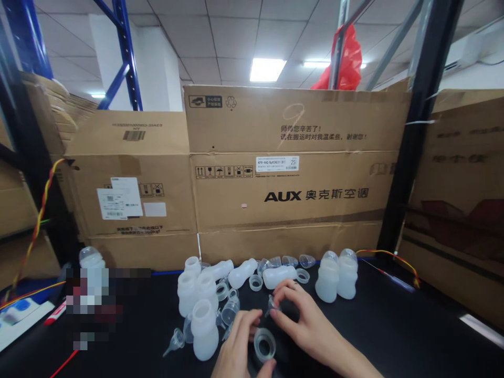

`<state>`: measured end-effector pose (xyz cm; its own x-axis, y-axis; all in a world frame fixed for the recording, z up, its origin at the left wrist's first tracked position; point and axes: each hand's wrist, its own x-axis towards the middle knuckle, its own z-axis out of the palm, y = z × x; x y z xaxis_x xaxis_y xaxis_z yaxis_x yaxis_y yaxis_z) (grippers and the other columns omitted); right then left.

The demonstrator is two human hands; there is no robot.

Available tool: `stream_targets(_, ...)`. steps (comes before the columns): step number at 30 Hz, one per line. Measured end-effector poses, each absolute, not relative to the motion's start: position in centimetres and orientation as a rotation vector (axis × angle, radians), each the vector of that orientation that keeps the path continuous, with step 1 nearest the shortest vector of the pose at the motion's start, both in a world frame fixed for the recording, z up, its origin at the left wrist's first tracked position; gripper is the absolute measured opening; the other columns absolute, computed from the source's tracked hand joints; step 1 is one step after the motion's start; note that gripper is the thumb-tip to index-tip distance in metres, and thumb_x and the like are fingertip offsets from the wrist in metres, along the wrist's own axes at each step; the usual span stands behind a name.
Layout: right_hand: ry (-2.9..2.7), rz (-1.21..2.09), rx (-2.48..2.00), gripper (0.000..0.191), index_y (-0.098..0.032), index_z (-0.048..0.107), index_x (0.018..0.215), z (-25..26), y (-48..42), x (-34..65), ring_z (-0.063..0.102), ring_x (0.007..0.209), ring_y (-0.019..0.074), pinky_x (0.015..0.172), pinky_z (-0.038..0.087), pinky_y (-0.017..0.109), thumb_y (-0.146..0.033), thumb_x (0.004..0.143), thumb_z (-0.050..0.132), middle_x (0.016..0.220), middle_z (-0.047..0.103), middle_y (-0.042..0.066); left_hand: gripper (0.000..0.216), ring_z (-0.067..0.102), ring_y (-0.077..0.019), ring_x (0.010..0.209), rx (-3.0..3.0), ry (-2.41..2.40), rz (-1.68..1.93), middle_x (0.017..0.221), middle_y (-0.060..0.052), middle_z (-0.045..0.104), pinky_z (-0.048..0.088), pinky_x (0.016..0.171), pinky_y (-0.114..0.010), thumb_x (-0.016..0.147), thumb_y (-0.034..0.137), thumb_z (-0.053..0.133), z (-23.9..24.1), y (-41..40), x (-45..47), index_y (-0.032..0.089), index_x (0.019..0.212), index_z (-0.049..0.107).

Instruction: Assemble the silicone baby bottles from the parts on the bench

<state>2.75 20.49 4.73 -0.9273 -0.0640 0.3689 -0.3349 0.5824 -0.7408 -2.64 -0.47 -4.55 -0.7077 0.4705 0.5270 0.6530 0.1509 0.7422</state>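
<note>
My left hand holds a translucent screw ring between thumb and fingers at the bottom centre. My right hand pinches a small clear nipple just above the ring. Both hover over a black tabletop. Around them lie white translucent baby bottles: an upright one left of my left hand, a group behind it, and lying ones further back.
Two capped bottles stand to the right. Loose rings and clear caps lie scattered near the back. Large cardboard boxes wall off the table's rear. A black rack post rises at right; wires trail beside it.
</note>
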Motion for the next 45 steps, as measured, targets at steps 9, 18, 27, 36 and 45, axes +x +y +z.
stream_targets(9, -2.664, 1.183, 0.549, 0.008, -0.021, 0.07, 0.096, 6.1, 18.6, 4.5, 0.059, 0.111, 0.0159, 0.102, 0.047, 0.026, -0.027, 0.094, 0.065, 0.12, 0.057, 0.003, 0.058, 0.071, -0.021, 0.107, -1.015, -2.019, -1.579, 0.127, -0.009, 0.064, 0.064, 0.091, -0.031, 0.081, 0.017, 0.063, -2.9, -0.3, -1.7, 0.024, 0.138, 0.056)
stream_targets(18, -2.332, 1.625, 0.713, 0.018, -0.024, 0.069, 0.115, 5.1, 18.8, 4.7, 0.062, 0.109, 0.0147, 0.104, 0.048, 0.029, -0.037, 0.105, 0.062, 0.114, 0.064, 0.004, 0.035, 0.069, -0.0215, 0.117, -0.888, -1.801, -1.7, 0.127, -0.008, 0.061, 0.064, 0.102, -0.032, 0.092, 0.035, 0.072, -1.8, -0.1, -0.7, 0.028, 0.125, 0.063)
stream_targets(27, -2.201, 1.547, 0.87, 0.029, -0.033, 0.062, 0.131, 4.8, 18.3, 4.8, 0.058, 0.126, 0.0145, 0.114, 0.045, 0.03, -0.025, 0.103, 0.066, 0.131, 0.058, 0.003, 0.039, 0.078, -0.0177, 0.108, -1.136, -1.831, -1.454, 0.119, -0.004, 0.079, 0.064, 0.098, -0.022, 0.089, 0.026, 0.08, 1.7, -1.8, -2.2, 0.034, 0.127, 0.074)
stream_targets(36, -2.311, 1.761, 0.876, 0.028, -0.026, 0.065, 0.125, 4.8, 18.4, 5.6, 0.058, 0.108, 0.0127, 0.104, 0.05, 0.025, -0.039, 0.101, 0.069, 0.107, 0.055, 0.003, 0.046, 0.081, -0.0187, 0.095, -1.305, -1.701, -1.406, 0.112, -0.007, 0.081, 0.067, 0.086, -0.02, 0.088, 0.015, 0.079, 3.2, -2.3, -1.6, 0.03, 0.131, 0.072)
stream_targets(45, -2.451, 1.802, 0.663, 0.037, -0.019, 0.067, 0.118, 3.6, 18.6, 5.7, 0.062, 0.112, 0.0182, 0.101, 0.053, 0.028, -0.049, 0.097, 0.073, 0.118, 0.062, 0.008, 0.038, 0.081, -0.014, 0.084, -1.351, -1.676, -1.487, 0.101, -0.004, 0.081, 0.066, 0.079, -0.014, 0.093, 0.024, 0.075, 3.5, -1.7, -1.3, 0.034, 0.13, 0.073)
